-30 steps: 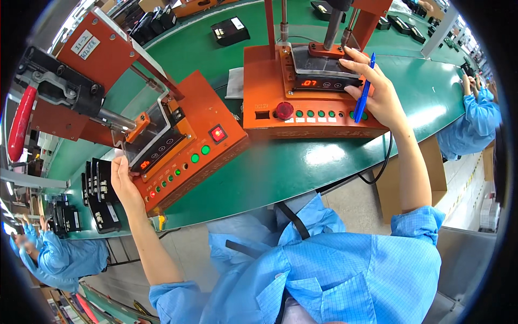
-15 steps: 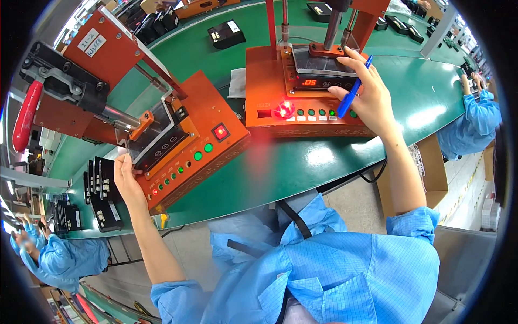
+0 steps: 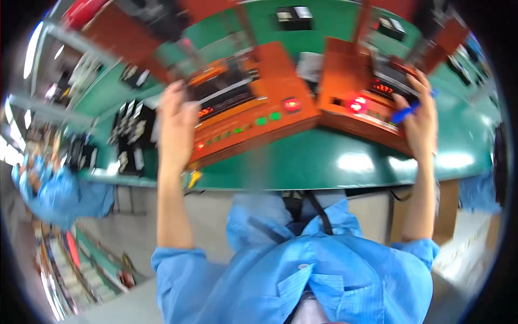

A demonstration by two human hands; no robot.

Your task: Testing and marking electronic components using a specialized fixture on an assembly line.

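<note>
My left hand (image 3: 176,127) is at the left edge of the left orange test fixture (image 3: 264,121), beside a black display panel (image 3: 224,100) showing red digits. Its fingers point upward but are smeared, so I cannot tell if they grip the panel. In my right hand (image 3: 421,119) is a blue pen (image 3: 403,114), held across the palm. That hand's fingertips reach the right edge of a second black panel (image 3: 396,81), also lit with red digits, in the right orange test fixture (image 3: 345,75). Red and green lights glow on both fixtures.
Black units (image 3: 132,124) are stacked left of the left fixture on the green table (image 3: 302,162). More black units (image 3: 294,18) lie behind the fixtures. A yellow object (image 3: 194,178) hangs at the table's front edge. A co-worker in blue (image 3: 51,183) is at far left.
The view has swung, shifting both fixtures rightward in the picture. Red digits now show on the left panel, which looked dark before. The pen stays in my right hand.
</note>
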